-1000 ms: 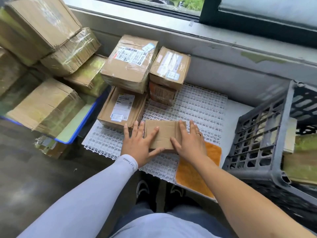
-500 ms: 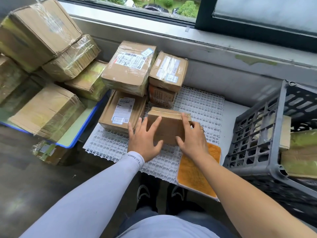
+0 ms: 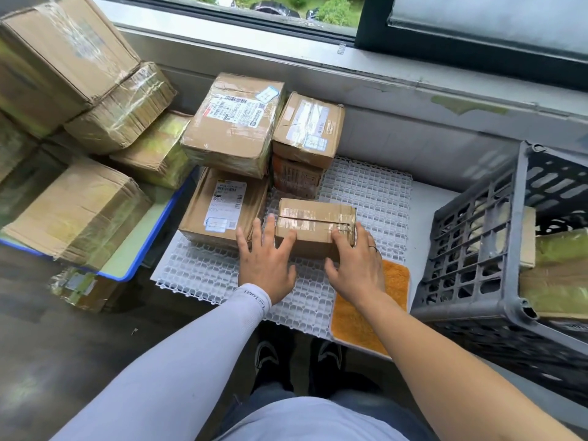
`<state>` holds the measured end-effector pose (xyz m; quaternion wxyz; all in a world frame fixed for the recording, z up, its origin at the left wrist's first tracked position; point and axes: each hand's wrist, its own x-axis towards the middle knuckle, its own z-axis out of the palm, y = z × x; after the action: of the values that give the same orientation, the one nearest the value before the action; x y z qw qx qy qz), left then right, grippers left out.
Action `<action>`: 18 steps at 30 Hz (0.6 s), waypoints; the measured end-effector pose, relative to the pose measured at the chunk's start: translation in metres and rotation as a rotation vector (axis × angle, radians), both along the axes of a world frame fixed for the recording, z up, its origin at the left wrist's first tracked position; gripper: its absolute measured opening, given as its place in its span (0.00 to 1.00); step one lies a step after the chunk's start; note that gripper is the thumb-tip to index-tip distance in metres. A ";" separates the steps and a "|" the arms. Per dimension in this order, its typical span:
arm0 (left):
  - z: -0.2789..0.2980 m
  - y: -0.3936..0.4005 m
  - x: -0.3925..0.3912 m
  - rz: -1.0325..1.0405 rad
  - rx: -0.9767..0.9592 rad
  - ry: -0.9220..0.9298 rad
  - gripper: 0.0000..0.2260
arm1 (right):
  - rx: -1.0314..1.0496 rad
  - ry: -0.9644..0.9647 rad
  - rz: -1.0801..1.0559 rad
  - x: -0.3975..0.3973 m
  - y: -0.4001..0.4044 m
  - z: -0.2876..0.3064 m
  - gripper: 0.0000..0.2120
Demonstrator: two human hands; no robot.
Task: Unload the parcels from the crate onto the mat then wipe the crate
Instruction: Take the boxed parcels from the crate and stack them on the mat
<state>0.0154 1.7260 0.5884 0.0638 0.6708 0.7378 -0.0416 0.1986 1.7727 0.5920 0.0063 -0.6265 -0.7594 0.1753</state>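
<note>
**Two hands on a small taped parcel at mid-frame**

Two bare hands rest against a small taped cardboard parcel (image 3: 315,229) that sits on the white plastic grid mat (image 3: 366,192) in the centre of the frame. The left hand (image 3: 265,261), wearing a pale sleeve (image 3: 191,354) down to the wrist, lies at the parcel's near left corner with its fingers (image 3: 288,243) spread apart, only the fingertips touching the cardboard. The right hand (image 3: 354,265) presses on the parcel's near right corner, its fingers also spread, with a ring on one of them; neither hand is closed around the box.

Just left of this parcel lies a flat labelled box (image 3: 219,208), and behind it, toward the upper middle of the frame, a large labelled box (image 3: 235,122) rests on top of that one. Beside these, a smaller box with a torn label (image 3: 308,128) sits on a printed carton (image 3: 296,179). An orange cloth (image 3: 366,313) lies at the mat's near right corner, partly under the right forearm.

At the right edge stands the dark grey lattice crate (image 3: 477,249), with more cardboard parcels (image 3: 563,275) visible inside it. In the upper left, several taped boxes (image 3: 73,90) are heaped over a blue-rimmed tray (image 3: 140,249). A window sill (image 3: 381,68) runs along the top.
</note>
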 end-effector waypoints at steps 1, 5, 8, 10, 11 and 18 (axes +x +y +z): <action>0.000 0.001 -0.001 -0.027 0.003 0.012 0.34 | 0.002 0.015 -0.005 -0.001 0.001 0.001 0.28; 0.001 0.012 0.000 -0.083 0.032 -0.018 0.36 | 0.033 0.031 0.001 -0.006 0.008 0.006 0.28; 0.006 0.029 -0.003 -0.105 -0.010 -0.004 0.35 | 0.047 0.046 0.014 -0.010 0.024 0.011 0.30; 0.010 0.043 -0.006 -0.117 -0.034 0.001 0.33 | -0.018 0.044 0.050 -0.011 0.038 0.014 0.36; 0.011 0.049 -0.008 -0.112 -0.040 -0.018 0.32 | -0.065 0.031 0.078 -0.011 0.046 0.016 0.40; 0.013 0.074 -0.014 -0.098 -0.123 -0.157 0.34 | -0.212 -0.041 0.201 -0.015 0.072 0.020 0.49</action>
<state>0.0009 1.7998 0.6016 0.1604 0.7019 0.6930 -0.0373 0.1839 1.8452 0.6123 -0.0933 -0.5478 -0.7955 0.2414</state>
